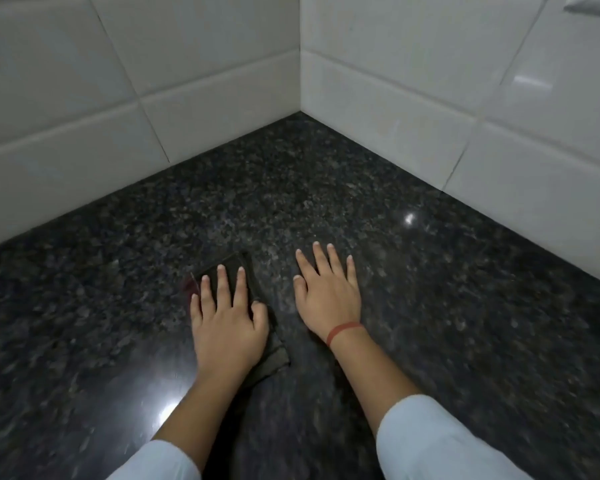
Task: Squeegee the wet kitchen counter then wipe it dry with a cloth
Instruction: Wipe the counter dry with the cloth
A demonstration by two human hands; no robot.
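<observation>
A dark speckled granite counter [430,306] fills the lower view and runs into a tiled corner. My left hand [227,320] lies flat on a small dark cloth [272,355], fingers straight and spread, pressing it onto the stone. The cloth shows past the fingertips and beside the wrist; most of it is hidden under the palm. My right hand [328,292] rests flat on the bare counter just right of the cloth, fingers spread, a red band on its wrist. No squeegee is in view.
White glazed wall tiles [205,71] meet at a corner [300,112] behind the hands. A pale object [593,3] juts in at the top right edge. Lamp glare [168,410] shines on the counter by my left forearm.
</observation>
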